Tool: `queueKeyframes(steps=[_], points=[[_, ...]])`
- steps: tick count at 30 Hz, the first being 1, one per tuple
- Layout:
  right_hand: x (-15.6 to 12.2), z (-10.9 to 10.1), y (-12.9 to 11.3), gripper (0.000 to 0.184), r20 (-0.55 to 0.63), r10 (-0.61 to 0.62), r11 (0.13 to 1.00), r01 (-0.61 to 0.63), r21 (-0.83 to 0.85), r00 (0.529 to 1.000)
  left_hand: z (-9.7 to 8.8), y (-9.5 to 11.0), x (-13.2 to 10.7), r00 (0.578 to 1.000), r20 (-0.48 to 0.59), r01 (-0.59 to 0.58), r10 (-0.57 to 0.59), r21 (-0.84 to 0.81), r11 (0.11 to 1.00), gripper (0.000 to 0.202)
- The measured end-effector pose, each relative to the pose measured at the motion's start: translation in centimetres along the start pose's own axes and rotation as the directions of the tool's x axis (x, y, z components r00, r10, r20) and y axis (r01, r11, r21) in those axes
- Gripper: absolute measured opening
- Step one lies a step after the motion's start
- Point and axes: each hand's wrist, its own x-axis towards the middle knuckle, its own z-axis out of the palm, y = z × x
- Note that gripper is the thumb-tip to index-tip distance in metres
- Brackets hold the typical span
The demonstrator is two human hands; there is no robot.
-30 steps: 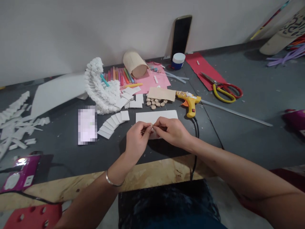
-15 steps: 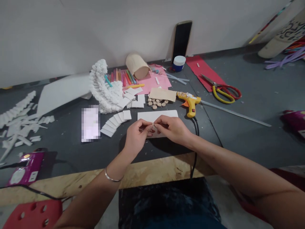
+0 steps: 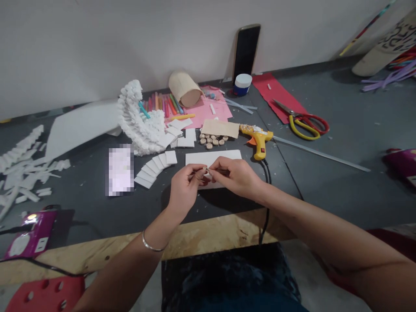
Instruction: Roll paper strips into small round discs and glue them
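Observation:
My left hand (image 3: 186, 184) and my right hand (image 3: 232, 177) meet fingertip to fingertip, both pinched closed on a small pale paper roll (image 3: 206, 171). Fingers cover much of it, so its exact shape is hard to make out. Underneath lies a white board (image 3: 212, 157), partly hidden by both hands. Just behind that board sits a cluster of small tan rolls (image 3: 213, 141), with a tan paper piece (image 3: 221, 128) over their far side. To the right of it rests a yellow glue gun (image 3: 260, 142), its cord running down over the table edge.
White square cards (image 3: 152, 170) fan out on the left, before a white ruffled crescent (image 3: 138, 125). Behind are colored sticks (image 3: 165, 104), a tan cylinder (image 3: 184, 90), a phone (image 3: 246, 52) and a lidded jar (image 3: 242, 85). Scissors (image 3: 303, 122) and a metal ruler (image 3: 325, 155) lie right.
Both hands stay together over the board. The fingertips have shifted slightly, and more of the small pale roll shows between them. The view has tilted a little.

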Motion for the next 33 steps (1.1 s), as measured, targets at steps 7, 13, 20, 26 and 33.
queueKeyframes(steps=[7,13,20,26,33], points=[[-0.1,0.2,-0.4,0.012,0.019,0.002,1.0,-0.003,0.024,1.0,-0.1,-0.2,0.0,1.0,0.0,0.015,-0.015,-0.013,1.0,0.024],[-0.2,0.4,-0.2,0.01,0.038,-0.009,0.999,0.008,0.043,0.999,0.1,-0.6,0.1,0.998,0.008,0.069,-0.068,-0.113,0.991,0.028],[0.1,0.1,-0.2,0.013,0.014,0.007,0.999,-0.008,0.039,1.0,0.2,-0.1,0.2,1.0,-0.026,0.006,-0.007,-0.052,0.999,0.03],[0.0,0.0,-0.2,0.015,0.035,0.002,1.0,-0.003,0.027,0.999,0.3,-0.4,0.2,1.0,-0.016,0.017,-0.018,-0.055,0.998,0.033],[0.0,-0.2,-0.4,0.014,0.075,-0.008,0.991,-0.003,0.137,0.997,-0.7,-0.3,0.7,0.995,0.081,0.066,-0.061,-0.061,0.996,0.036]])
